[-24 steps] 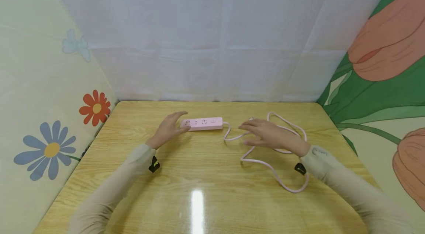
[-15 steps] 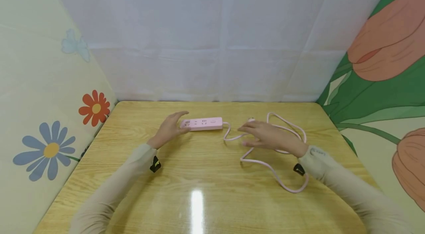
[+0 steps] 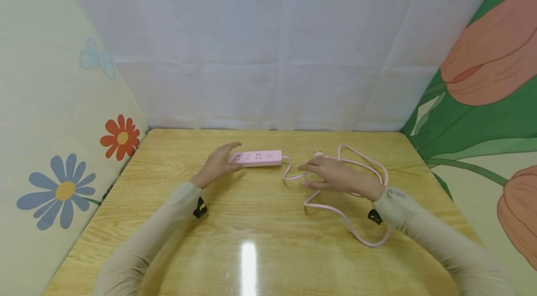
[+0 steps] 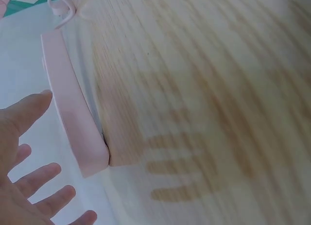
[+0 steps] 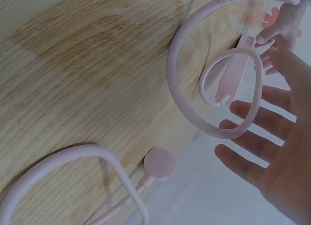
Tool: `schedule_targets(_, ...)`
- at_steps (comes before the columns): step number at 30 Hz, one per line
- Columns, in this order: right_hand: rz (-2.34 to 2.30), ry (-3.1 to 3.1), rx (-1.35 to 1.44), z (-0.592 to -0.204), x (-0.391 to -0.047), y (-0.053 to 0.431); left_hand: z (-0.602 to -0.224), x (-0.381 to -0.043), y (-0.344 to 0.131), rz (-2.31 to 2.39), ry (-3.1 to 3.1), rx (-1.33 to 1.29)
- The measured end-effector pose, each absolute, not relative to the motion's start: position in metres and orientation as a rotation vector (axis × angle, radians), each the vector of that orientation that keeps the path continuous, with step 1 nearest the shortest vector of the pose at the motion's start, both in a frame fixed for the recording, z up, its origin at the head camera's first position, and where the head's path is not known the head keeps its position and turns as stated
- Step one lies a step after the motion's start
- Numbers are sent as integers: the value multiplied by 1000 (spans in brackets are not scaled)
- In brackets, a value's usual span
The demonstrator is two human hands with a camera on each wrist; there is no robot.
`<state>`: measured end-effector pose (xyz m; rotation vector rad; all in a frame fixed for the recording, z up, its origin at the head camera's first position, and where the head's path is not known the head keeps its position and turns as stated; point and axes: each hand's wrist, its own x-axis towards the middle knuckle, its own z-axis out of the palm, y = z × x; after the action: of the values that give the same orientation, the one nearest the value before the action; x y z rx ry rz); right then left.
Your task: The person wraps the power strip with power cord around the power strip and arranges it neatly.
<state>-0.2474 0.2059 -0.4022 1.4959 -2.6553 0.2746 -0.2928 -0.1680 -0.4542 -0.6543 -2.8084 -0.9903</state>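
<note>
A pink power strip (image 3: 263, 159) lies flat towards the back of the wooden table. Spread around its left end, my left hand (image 3: 217, 164) has the thumb on the near side and fingers beyond; in the left wrist view the thumb tip is close to the strip (image 4: 73, 108), and contact is unclear. My right hand (image 3: 333, 175) hovers over the pink cord (image 3: 345, 217), fingers extended and slightly apart, gripping nothing. Just behind that hand is the round plug (image 3: 319, 154). The right wrist view shows the plug's face (image 5: 160, 163) and the cord's loops (image 5: 177, 84) beside the fingers.
The wooden table (image 3: 251, 212) meets a white cloth backdrop (image 3: 277, 53) at its far edge. Walls painted with flowers flank it on both sides. A black wrist camera (image 3: 200, 208) hangs under the left sleeve, another (image 3: 375, 216) under the right.
Both hands have shifted slightly: the left a little to the right along the power strip, the right a little left and nearer. More of the plug shows. Strip and cord stay in place.
</note>
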Motion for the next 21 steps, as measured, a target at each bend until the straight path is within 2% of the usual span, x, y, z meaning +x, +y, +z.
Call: schedule_targets(21,192,-2575,1515,-406,-247,198,-457,-296,-158,-891,-2919,-677)
